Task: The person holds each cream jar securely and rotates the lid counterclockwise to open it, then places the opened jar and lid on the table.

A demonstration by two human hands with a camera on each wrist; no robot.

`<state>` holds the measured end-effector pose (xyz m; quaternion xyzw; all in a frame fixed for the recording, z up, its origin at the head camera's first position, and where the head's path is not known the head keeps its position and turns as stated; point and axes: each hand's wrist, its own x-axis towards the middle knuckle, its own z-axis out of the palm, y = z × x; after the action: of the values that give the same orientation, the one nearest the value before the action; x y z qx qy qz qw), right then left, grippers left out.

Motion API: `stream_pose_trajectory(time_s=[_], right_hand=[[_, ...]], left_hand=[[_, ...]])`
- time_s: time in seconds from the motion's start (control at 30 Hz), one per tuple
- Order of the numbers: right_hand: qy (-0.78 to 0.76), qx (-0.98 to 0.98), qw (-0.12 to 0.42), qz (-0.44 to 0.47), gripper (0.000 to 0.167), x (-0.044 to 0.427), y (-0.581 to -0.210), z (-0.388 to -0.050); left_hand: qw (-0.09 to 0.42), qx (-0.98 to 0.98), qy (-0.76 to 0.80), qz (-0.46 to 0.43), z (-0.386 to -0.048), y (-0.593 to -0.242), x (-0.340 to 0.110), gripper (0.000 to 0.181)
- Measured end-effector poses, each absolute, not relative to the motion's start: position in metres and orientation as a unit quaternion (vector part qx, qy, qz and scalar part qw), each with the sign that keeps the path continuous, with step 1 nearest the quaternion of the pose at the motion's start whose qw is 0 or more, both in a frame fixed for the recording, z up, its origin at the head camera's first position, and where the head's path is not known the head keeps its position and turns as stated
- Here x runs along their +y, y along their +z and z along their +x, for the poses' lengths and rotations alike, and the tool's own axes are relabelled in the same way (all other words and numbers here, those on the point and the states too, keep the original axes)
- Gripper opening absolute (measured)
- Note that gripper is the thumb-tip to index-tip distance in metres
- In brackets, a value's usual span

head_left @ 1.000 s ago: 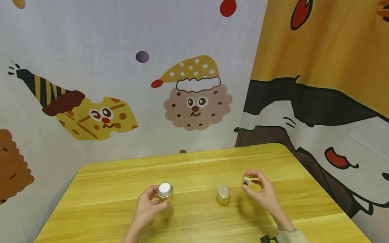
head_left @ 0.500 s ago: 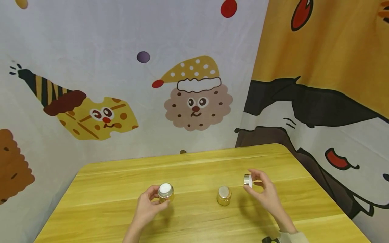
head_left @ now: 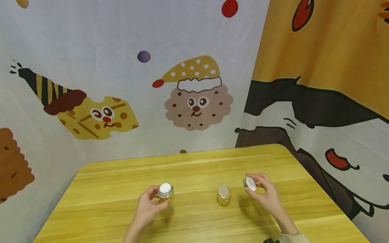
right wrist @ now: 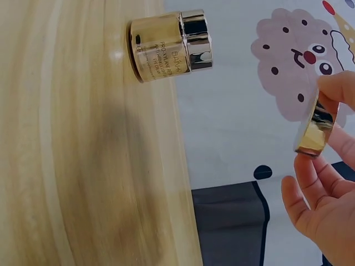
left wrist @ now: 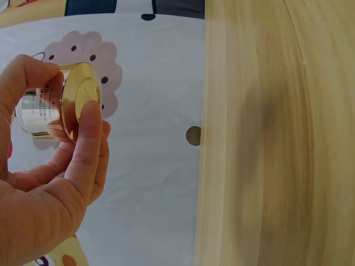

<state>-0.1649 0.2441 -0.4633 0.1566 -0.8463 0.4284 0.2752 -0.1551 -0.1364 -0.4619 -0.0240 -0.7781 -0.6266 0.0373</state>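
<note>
My left hand [head_left: 148, 205] grips a gold cream jar [left wrist: 50, 108] above the table; its lid is off and a white surface shows on top in the head view. Fingers curl round its side and base in the left wrist view. On the right, my right hand [head_left: 266, 193] pinches a shiny jar lid [right wrist: 319, 126] by its rim, between thumb and fingers. The lid's white underside faces the head camera. Between the two hands a second gold eye cream jar [right wrist: 161, 47] stands upright on the table, its silvery lid on.
The wood-grain table [head_left: 188, 222] has rounded far corners. Behind it hangs a cloth backdrop [head_left: 121, 40] with cartoon food figures, and an orange and black printed cloth [head_left: 304, 60] is at the right.
The lid in my right hand has turned so its white underside comes into sight. My left hand and its jar stay almost still, as does the standing jar.
</note>
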Motion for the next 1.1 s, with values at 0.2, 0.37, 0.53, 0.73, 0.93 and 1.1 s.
stream_pose_trajectory(time_s=[0.2, 0.37, 0.53, 0.73, 0.93, 1.1], right_hand=[[0.407, -0.856, 0.281, 0.150, 0.044, 0.234, -0.448, -0.155], [0.398, -0.872, 0.253, 0.135, 0.046, 0.238, -0.459, -0.159], [0.401, -0.873, 0.239, 0.140, 0.048, 0.244, -0.477, -0.166], [0.381, -0.887, 0.217, 0.144, 0.045, 0.242, -0.480, -0.166], [0.364, -0.896, 0.206, 0.150, 0.047, 0.240, -0.484, -0.166], [0.366, -0.896, 0.202, 0.150, 0.049, 0.238, -0.486, -0.167]], left_hand=[[0.035, -0.777, -0.628, -0.024, -0.156, -0.462, -0.137, 0.045], [0.031, -0.778, -0.627, -0.020, -0.156, -0.462, -0.137, 0.045], [0.030, -0.778, -0.627, -0.020, -0.155, -0.461, -0.138, 0.045], [0.033, -0.778, -0.626, -0.023, -0.154, -0.461, -0.138, 0.045], [0.032, -0.779, -0.626, -0.027, -0.154, -0.461, -0.138, 0.045], [0.035, -0.780, -0.624, -0.032, -0.154, -0.461, -0.137, 0.045]])
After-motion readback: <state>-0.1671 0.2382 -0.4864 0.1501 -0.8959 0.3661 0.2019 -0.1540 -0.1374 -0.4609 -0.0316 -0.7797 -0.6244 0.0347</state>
